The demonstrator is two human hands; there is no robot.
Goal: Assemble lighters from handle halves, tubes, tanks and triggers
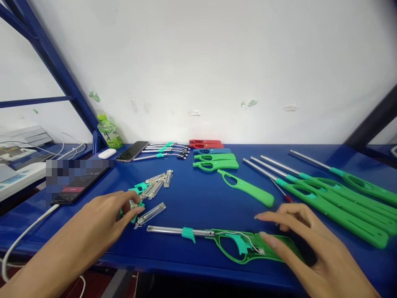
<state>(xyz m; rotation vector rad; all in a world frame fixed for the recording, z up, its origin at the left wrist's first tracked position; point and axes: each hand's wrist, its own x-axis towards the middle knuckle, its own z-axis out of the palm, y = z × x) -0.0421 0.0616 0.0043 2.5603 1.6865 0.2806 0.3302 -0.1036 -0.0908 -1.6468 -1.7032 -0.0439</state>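
As it lies open, green lighter (260,255), teal trigger (241,244), steel tube (167,230)

An assembly workshop: a blue bench (198,194) against a white wall (217,62), lighter shells (214,159) sorted by colour at 12 o'clock, finished lighters (335,198) lined up at 3 o'clock, small parts (155,184) heaped at 10 o'clock.

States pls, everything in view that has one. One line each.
Left hand: pinched on a small part at the pile.
Right hand: open, fingers resting on the open lighter.
That lighter: flat, cover off, trigger and wire exposed.
Finished lighters: closed, side by side.
Loose cover: lying apart, unfitted.
Bottle: upright, capped.
Near phone: screen lit.
Far phone: screen dark.
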